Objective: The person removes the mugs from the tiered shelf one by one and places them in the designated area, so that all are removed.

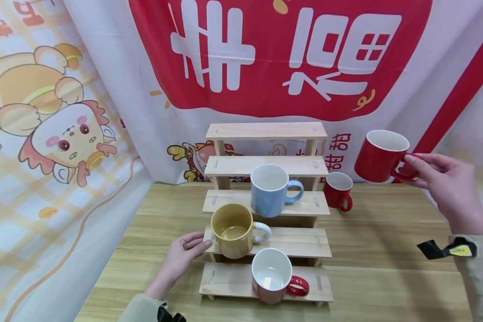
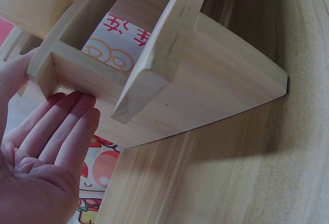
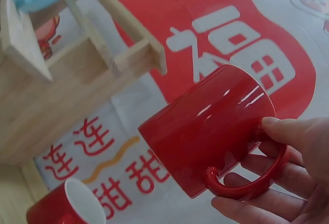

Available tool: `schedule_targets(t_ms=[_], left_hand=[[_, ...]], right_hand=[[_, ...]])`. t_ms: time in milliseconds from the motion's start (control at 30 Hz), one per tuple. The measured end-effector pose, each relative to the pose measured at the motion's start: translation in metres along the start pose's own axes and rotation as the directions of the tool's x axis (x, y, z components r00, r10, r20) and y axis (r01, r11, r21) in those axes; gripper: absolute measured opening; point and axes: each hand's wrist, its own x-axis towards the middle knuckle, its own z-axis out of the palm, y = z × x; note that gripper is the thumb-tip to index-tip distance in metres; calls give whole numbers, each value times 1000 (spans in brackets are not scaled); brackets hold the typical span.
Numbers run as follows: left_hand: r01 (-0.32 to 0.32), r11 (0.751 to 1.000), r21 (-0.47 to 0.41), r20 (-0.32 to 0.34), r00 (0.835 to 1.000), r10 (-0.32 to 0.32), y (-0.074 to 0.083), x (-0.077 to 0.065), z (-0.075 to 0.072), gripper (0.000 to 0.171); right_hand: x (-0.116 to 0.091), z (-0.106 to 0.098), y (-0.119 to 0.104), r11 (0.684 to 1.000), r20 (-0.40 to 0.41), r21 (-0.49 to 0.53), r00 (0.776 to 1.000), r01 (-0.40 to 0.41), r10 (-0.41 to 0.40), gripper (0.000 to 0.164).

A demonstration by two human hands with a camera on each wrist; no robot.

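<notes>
My right hand [image 1: 451,183] holds a red mug [image 3: 208,126] with a white inside by its handle, thumb on top. The mug is up in the air to the right of a stepped wooden shelf rack [image 1: 265,130]. My left hand [image 1: 183,257] grips the left end of the second step from the front, its thumb at the board's edge and fingertips under it. A yellow mug [image 1: 231,230] with a white handle stands on that step. Above it is a light blue mug [image 1: 269,192] on the middle step. A pink mug [image 1: 267,281] with a red handle stands on the front step.
A smaller red mug [image 1: 335,192] stands on the wooden table [image 1: 370,277], close to the rack's right side. Behind hangs a white cloth with a large red print [image 1: 265,53]. A patterned cloth [image 1: 56,188] borders the table on the left. The top two steps bear no mugs.
</notes>
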Motion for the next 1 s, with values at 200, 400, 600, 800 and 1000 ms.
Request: schedule_targets(t_ms=[200, 400, 600, 800, 1000], left_hand=[[28, 1000, -1, -2, 1000, -28, 1, 1, 0, 54], [31, 999, 6, 3, 1000, -31, 0, 2, -1, 55], [27, 1000, -2, 10, 1000, -27, 0, 2, -1, 55], [26, 1000, -1, 2, 1000, -26, 1, 2, -1, 54], [28, 1000, 9, 6, 1000, -28, 0, 1, -1, 55]], right_hand=[[9, -1, 15, 997, -10, 67, 999, -31, 32, 56], [20, 1, 32, 983, -1, 177, 999, -45, 46, 36], [30, 4, 52, 950, 14, 310, 999, -46, 43, 25], [42, 14, 76, 953, -10, 296, 997, -65, 71, 18], [50, 26, 105, 949, -36, 307, 996, -68, 83, 18]])
